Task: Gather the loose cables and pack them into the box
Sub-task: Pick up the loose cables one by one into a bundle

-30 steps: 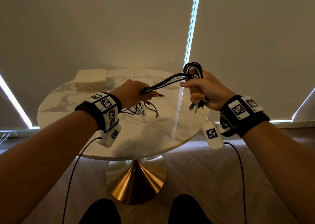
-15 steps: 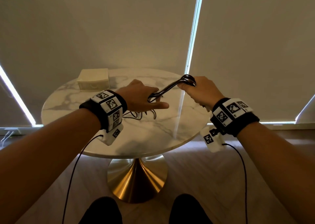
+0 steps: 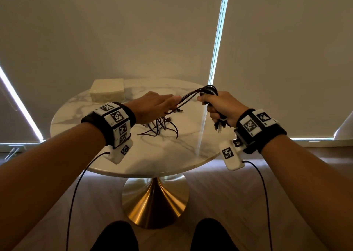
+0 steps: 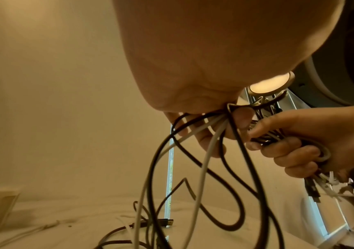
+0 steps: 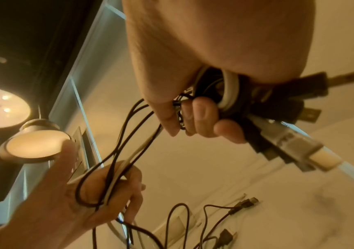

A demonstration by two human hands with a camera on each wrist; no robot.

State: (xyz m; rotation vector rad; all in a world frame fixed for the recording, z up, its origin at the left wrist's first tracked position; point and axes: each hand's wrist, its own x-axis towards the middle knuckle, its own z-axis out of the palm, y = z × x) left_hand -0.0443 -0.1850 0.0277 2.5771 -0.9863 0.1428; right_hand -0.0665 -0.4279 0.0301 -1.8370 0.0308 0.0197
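Box: one [image 3: 107, 90] cream rectangular box, ribbed on its near face, at the bench's far left edge, well apart from both hands.
Bench: one [image 3: 122, 153] round marble top, white with grey veins and glossy, on one flared brass cone base [image 3: 155, 199]; bare marble lies near the front rim.
Left hand: [image 3: 152, 106] knuckles up above the bench centre, fingers curled round the strands; in the left wrist view the strands fan down from under the palm.
Cables: one bundle [image 3: 191, 96] of thin, round cords, mostly black with at least two grey-white, stretched in the air between the two hands; I cannot count the strands.
Loose ends: slack loops and small plugs [image 3: 160, 126] lie tangled on the marble below the left hand, near mid-bench and clear of every edge.
Right hand: [image 3: 222, 107] a fist round the coiled part of the bundle, held above the bench's right rim; flat black plugs and one white one [image 5: 300, 144] stick out below the fingers.
Backdrop: two plain matte blinds, one bright slit [image 3: 217, 36] between them.
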